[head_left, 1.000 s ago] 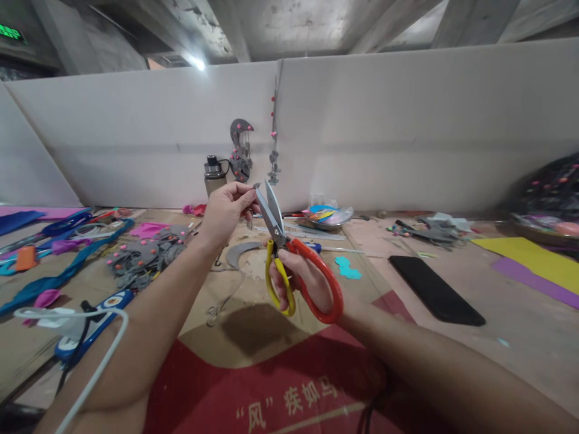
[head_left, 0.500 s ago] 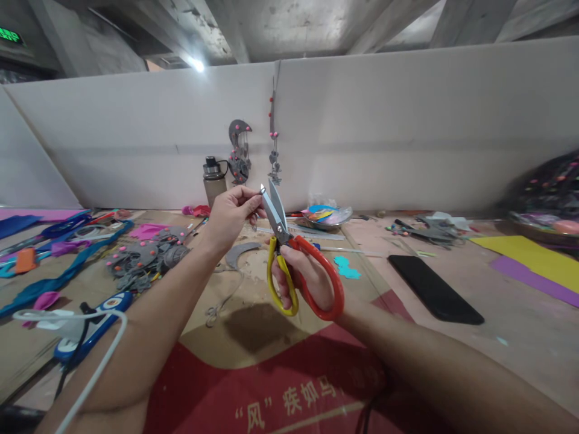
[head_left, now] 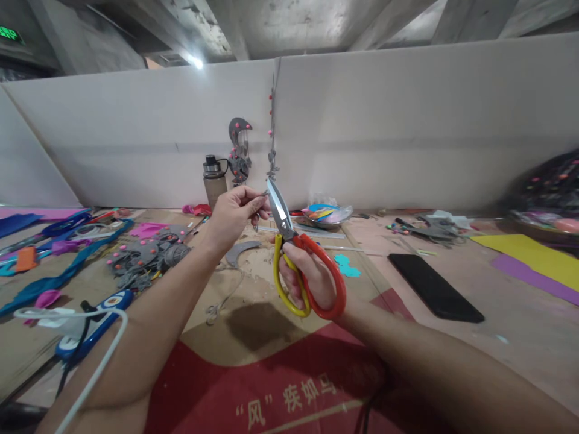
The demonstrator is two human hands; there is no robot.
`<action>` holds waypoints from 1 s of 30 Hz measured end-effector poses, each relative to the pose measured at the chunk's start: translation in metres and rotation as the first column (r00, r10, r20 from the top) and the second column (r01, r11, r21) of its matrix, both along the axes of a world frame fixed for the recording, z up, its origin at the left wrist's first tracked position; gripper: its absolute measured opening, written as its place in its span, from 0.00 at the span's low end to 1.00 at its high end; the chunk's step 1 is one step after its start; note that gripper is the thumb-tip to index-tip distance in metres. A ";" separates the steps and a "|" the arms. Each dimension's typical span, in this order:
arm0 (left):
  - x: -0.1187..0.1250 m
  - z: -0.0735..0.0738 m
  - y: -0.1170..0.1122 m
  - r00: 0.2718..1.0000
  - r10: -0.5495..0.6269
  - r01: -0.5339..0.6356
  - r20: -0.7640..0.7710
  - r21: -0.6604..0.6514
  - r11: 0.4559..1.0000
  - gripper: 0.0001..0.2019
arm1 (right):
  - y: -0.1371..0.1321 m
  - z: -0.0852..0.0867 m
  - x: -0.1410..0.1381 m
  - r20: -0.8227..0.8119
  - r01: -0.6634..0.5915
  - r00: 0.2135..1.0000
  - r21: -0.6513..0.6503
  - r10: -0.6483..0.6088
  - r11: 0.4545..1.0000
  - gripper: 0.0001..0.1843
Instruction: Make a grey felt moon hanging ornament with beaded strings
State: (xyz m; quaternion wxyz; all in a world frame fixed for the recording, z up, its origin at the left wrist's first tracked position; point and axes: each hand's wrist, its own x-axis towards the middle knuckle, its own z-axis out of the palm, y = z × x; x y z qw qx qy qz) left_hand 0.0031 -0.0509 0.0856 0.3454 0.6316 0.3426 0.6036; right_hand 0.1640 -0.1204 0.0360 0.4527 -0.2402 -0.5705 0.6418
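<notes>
My right hand grips scissors with one red and one yellow handle loop. Their blades point up and are almost together. Just left of the blade tips, my left hand pinches a thin grey piece between thumb and fingertips; its end touches or nearly touches the blades, and most of it is hidden. Beneath the hands, a grey felt crescent and a loose grey cord lie on the cardboard.
A pile of grey felt pieces with pink dots lies left. On the right is a black phone. A bottle and a dish of coloured pieces stand behind. Grey felt ornaments hang against the white partition.
The scissor blades have come together from a wider spread, and the yellow loop has swung right toward the red one. My left hand has barely moved.
</notes>
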 end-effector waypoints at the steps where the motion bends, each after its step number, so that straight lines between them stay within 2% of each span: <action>1: -0.001 0.001 0.001 0.999 -0.016 0.016 0.030 -0.009 1.000 0.10 | 0.001 -0.001 -0.001 -0.009 0.006 1.000 0.010 -0.006 1.000 0.17; 4: -0.006 0.005 0.003 0.982 -0.050 0.056 0.183 -0.029 0.998 0.10 | 0.003 -0.005 -0.004 -0.057 0.005 0.998 0.016 -0.004 1.000 0.14; 7: -0.014 0.012 0.006 0.938 -0.015 0.032 0.346 -0.043 0.999 0.08 | 0.005 -0.008 -0.009 -0.125 -0.039 0.992 -0.027 0.035 0.999 0.11; 10: -0.021 0.016 0.009 0.895 0.008 0.007 0.446 -0.032 0.999 0.06 | 0.003 -0.011 -0.012 -0.137 -0.173 0.977 -0.067 0.163 0.983 0.14; 13: -0.024 0.018 0.011 0.865 0.025 -0.021 0.501 -0.014 1.000 0.05 | -0.003 -0.013 -0.012 -0.128 -0.340 0.937 -0.132 0.324 0.931 0.22; 15: -0.024 0.018 0.011 0.846 0.053 -0.051 0.531 -0.019 0.999 0.05 | -0.007 -0.016 -0.012 -0.168 -0.411 0.908 -0.192 0.383 0.891 0.25; 19: -0.021 0.018 0.010 0.798 0.041 -0.060 0.602 0.011 0.998 0.05 | -0.010 -0.025 -0.016 -0.300 -0.486 0.866 -0.314 0.400 0.816 0.22; 21: -0.018 0.018 0.009 0.773 0.002 -0.033 0.635 0.037 0.999 0.04 | -0.009 -0.027 -0.018 -0.341 -0.495 0.858 -0.343 0.385 0.799 0.21; 25: -0.013 0.019 0.004 0.735 -0.051 0.022 0.676 0.052 0.998 0.05 | -0.008 -0.025 -0.019 -0.395 -0.490 0.850 -0.351 0.348 0.798 0.21; 30: -0.004 0.020 -0.003 0.733 -0.065 0.047 0.677 0.044 0.998 0.05 | -0.008 -0.021 -0.018 -0.407 -0.494 0.845 -0.342 0.348 0.800 0.23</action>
